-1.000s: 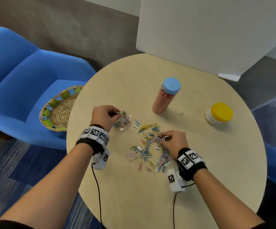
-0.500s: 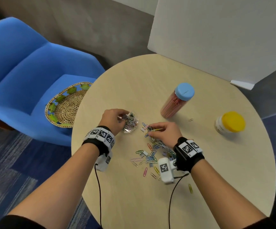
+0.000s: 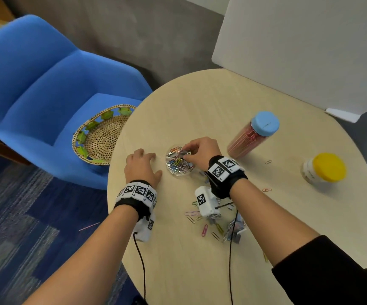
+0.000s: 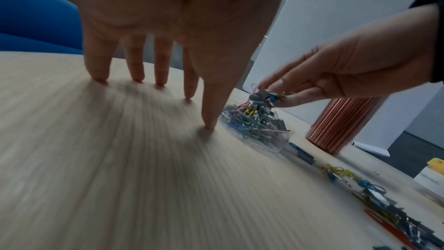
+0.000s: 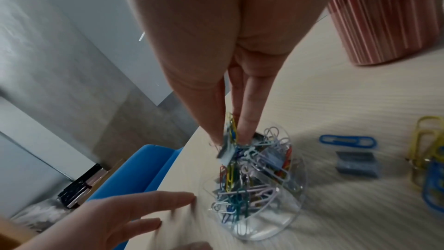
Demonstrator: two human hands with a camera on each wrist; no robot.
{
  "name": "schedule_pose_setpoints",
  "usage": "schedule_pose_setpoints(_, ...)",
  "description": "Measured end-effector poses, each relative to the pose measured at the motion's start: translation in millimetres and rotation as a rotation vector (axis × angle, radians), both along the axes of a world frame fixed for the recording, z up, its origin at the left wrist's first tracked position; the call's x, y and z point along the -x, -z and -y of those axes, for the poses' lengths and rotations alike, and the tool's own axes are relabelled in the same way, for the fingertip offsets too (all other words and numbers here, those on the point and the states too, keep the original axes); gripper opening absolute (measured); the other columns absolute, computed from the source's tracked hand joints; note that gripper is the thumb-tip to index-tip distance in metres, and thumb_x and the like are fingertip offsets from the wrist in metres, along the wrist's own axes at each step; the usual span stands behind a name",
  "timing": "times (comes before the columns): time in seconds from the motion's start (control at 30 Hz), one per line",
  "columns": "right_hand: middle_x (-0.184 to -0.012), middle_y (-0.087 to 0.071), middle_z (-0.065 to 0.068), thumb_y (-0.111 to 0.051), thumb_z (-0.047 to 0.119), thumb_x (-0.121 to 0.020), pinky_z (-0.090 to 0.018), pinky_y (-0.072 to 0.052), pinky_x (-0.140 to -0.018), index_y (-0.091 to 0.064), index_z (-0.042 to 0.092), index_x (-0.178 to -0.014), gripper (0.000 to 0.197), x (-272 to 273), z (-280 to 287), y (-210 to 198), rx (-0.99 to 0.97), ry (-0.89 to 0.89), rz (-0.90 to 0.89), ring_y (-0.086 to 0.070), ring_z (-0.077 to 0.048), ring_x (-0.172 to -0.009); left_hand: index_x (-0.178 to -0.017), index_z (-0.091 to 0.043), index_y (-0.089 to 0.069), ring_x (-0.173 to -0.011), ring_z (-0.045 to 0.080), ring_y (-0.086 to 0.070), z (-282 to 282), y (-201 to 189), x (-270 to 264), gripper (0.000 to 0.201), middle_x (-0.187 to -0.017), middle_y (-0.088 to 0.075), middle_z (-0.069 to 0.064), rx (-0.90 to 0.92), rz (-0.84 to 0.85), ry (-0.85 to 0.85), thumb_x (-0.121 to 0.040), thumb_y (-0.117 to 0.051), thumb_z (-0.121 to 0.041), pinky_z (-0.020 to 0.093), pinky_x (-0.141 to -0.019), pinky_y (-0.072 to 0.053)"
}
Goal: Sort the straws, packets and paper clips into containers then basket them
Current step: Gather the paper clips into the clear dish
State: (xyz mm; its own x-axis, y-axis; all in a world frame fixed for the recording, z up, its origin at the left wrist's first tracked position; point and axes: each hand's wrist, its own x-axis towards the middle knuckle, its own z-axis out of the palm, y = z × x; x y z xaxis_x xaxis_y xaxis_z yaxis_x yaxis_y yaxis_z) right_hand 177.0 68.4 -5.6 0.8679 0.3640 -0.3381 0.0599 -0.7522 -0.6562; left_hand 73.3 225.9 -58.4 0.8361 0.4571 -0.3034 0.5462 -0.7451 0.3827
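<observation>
A small clear round container point(image 3: 179, 164) point(image 5: 259, 206) point(image 4: 261, 130) on the round table point(image 3: 200, 111) holds a heap of coloured paper clips. My right hand point(image 3: 200, 150) point(image 5: 228, 140) point(image 4: 271, 94) hovers over it, pinching a bunch of clips point(image 5: 228, 145) just above the heap. My left hand point(image 3: 143, 166) point(image 4: 153, 83) rests beside the container on its left, fingers spread straight with the tips on the table, holding nothing. More loose clips point(image 3: 217, 225) point(image 4: 374, 195) lie on the table near my right wrist.
A tall jar of pink straws with a blue lid point(image 3: 253, 134) and a yellow-lidded jar point(image 3: 323, 168) stand at the right. A woven basket point(image 3: 101, 134) sits on the blue chair point(image 3: 41, 89) to the left. A white board point(image 3: 299, 47) stands behind the table.
My right hand carried a bunch of clips from the loose pile leftward over the clear container. My left hand let go of the container's edge and flattened on the table.
</observation>
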Motion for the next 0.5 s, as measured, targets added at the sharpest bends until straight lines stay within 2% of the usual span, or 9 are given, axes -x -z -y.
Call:
schedule_pose_setpoints(0.07, -0.099, -0.074, 0.0, -0.081, 0.017, -0.078, -0.021, -0.053, -0.087, -0.077, 0.015, -0.104, 0.027, -2, -2, 3, -0.008, -0.011, 0.0, -0.068, -0.01, -0.087, -0.136, -0.027, -0.053, -0.136, 0.03, -0.03, 2, -1, -1, 0.062, -0.149, -0.035, 0.006, -0.021, -0.038, 0.031, -0.079, -0.075, -0.04, 0.042, -0.112, -0.032)
schedule_pose_setpoints(0.17, -0.101, -0.076, -0.003, -0.064, 0.003, -0.086, -0.028, -0.053, -0.095, -0.076, 0.014, -0.107, 0.027, -3, -1, 3, -0.075, -0.033, 0.017, -0.07, -0.011, -0.093, -0.138, -0.029, -0.051, -0.139, 0.031, -0.027, 0, -2, -6, 0.066, -0.153, -0.03, 0.008, -0.042, -0.114, 0.069, -0.078, -0.076, -0.044, 0.043, -0.113, -0.031)
schedule_pose_setpoints(0.3, -0.092, -0.076, 0.001, -0.05, -0.006, -0.088, -0.034, -0.057, -0.089, -0.076, 0.019, -0.101, 0.039, -10, 9, 4, -0.113, 0.014, 0.023, -0.071, -0.013, -0.088, -0.137, -0.027, -0.053, -0.137, 0.032, -0.029, -2, -5, -12, 0.064, -0.152, -0.031, 0.008, -0.068, -0.177, 0.101, -0.08, -0.074, -0.046, 0.044, -0.112, -0.033)
schedule_pose_setpoints(0.37, -0.091, -0.074, 0.002, -0.045, -0.006, -0.088, -0.032, -0.057, -0.088, -0.076, 0.023, -0.097, 0.043, -15, 21, 4, -0.05, 0.077, 0.09, -0.07, -0.015, -0.088, -0.136, -0.025, -0.054, -0.136, 0.033, -0.03, -1, -6, -13, 0.062, -0.15, -0.033, 0.009, -0.078, -0.182, 0.105, -0.081, -0.073, -0.046, 0.044, -0.111, -0.035)
schedule_pose_setpoints(0.43, -0.108, -0.072, 0.0, -0.044, -0.002, -0.09, -0.022, -0.047, -0.092, -0.073, 0.023, -0.107, 0.042, -12, 36, 4, 0.138, 0.043, 0.154, -0.066, -0.018, -0.103, -0.135, -0.024, -0.055, -0.135, 0.033, -0.031, 0, -7, -13, 0.06, -0.147, -0.035, 0.009, -0.075, -0.188, 0.103, -0.082, -0.072, -0.045, 0.045, -0.109, -0.036)
schedule_pose_setpoints(0.47, -0.124, -0.066, -0.002, -0.045, 0.003, -0.093, -0.022, -0.043, -0.097, -0.068, 0.021, -0.118, 0.038, -5, 43, 7, 0.247, -0.039, 0.158, -0.061, -0.02, -0.114, -0.134, -0.024, -0.056, -0.133, 0.033, -0.032, 0, -8, -13, 0.059, -0.145, -0.036, 0.009, -0.076, -0.19, 0.106, -0.082, -0.072, -0.045, 0.045, -0.109, -0.037)
schedule_pose_setpoints(0.5, -0.138, -0.056, -0.004, -0.046, 0.009, -0.097, -0.027, -0.04, -0.103, -0.06, 0.019, -0.13, 0.037, 5, 48, 12, 0.346, -0.15, 0.151, -0.055, -0.022, -0.124, -0.133, -0.023, -0.057, -0.132, 0.033, -0.033, 0, -8, -14, 0.058, -0.143, -0.038, 0.009, -0.078, -0.19, 0.112, -0.081, -0.073, -0.045, 0.045, -0.108, -0.038)
